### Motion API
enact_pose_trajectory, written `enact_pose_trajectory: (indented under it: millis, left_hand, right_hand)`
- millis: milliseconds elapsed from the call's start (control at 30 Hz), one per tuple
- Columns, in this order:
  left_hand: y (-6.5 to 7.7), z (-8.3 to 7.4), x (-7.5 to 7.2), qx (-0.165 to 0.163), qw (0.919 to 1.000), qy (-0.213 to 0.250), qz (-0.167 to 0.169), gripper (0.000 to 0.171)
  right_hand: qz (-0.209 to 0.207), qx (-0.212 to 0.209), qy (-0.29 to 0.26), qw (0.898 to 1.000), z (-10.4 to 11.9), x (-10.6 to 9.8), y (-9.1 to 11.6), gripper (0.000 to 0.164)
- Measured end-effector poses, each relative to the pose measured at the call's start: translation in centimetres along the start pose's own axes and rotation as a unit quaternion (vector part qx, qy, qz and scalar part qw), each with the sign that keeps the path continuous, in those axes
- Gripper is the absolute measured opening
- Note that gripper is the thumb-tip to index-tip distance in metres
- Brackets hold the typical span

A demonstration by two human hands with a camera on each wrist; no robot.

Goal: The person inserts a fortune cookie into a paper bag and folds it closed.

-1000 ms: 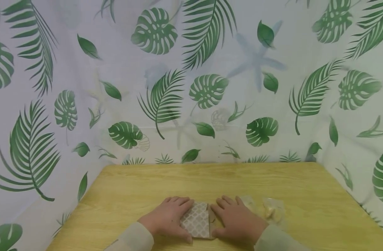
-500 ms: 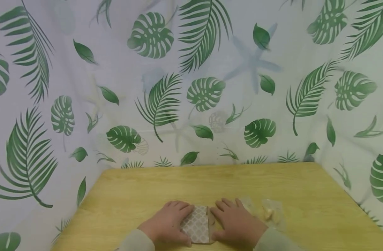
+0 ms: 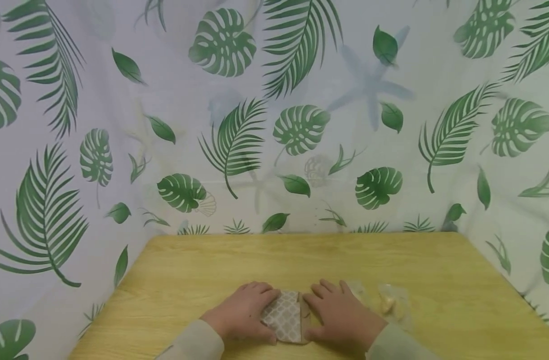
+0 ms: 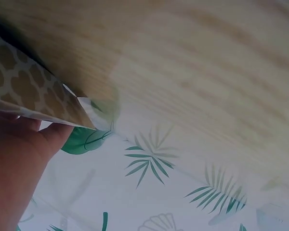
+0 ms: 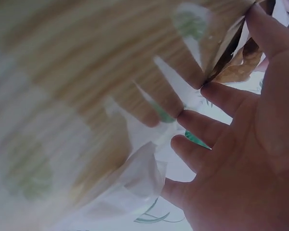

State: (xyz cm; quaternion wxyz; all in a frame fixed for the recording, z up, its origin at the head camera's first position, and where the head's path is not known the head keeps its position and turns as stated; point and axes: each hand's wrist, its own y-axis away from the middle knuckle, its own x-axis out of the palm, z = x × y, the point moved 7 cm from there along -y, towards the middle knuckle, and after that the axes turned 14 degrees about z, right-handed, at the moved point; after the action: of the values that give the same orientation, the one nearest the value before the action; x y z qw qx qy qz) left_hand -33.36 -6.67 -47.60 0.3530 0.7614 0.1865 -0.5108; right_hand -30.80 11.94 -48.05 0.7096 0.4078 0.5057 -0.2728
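Note:
A flat paper packet (image 3: 282,318), printed with a pale lattice pattern, lies on the table between my hands. Its right border is plain brown with a small dark mark. My left hand (image 3: 244,311) grips its left side, fingers at the far corner and thumb near the front one. In the left wrist view, fingertips lie against the packet's patterned side (image 4: 29,82). My right hand (image 3: 339,314) touches the brown border with spread, fairly straight fingers. The right wrist view has its thumb and forefinger at the packet's edge, where crumpled brown paper (image 5: 241,65) shows.
Just right of my right hand lies a clear plastic bag (image 3: 393,302) with pale yellowish pieces in it. Another clear bag (image 3: 358,290) is partly hidden behind that hand. The wooden table (image 3: 301,255) meets a leaf-printed cloth (image 3: 301,210) at the back and sides.
The head view tilts slightly and returns. Both hands and the packet keep nearly the same place.

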Motion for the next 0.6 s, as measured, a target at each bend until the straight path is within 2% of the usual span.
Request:
enact_pose_trajectory:
  millis: [167, 300, 467, 600]
  left_hand:
    - [0.0, 0.0, -0.5, 0.005, 0.9999, -0.003, -0.009, 0.092]
    - [0.1, -0.1, -0.8, 0.013, 0.9998, -0.009, -0.008, 0.097]
    - [0.0, 0.0, -0.5, 0.011, 0.9999, -0.010, 0.000, 0.102]
    - [0.0, 0.3, -0.1, 0.002, 1.0000, 0.001, 0.007, 0.103]
  right_hand:
    - [-0.011, -0.015, -0.020, 1.000, -0.3, -0.4, -0.2, 0.083]
    - [-0.052, -0.030, -0.068, 0.996, -1.2, -1.1, -0.5, 0.058]
    - [-0.094, -0.054, -0.180, 0.978, -1.7, -2.6, -0.4, 0.026]
    - [-0.096, -0.036, -0.250, 0.963, -2.1, -3.2, -0.4, 0.018]
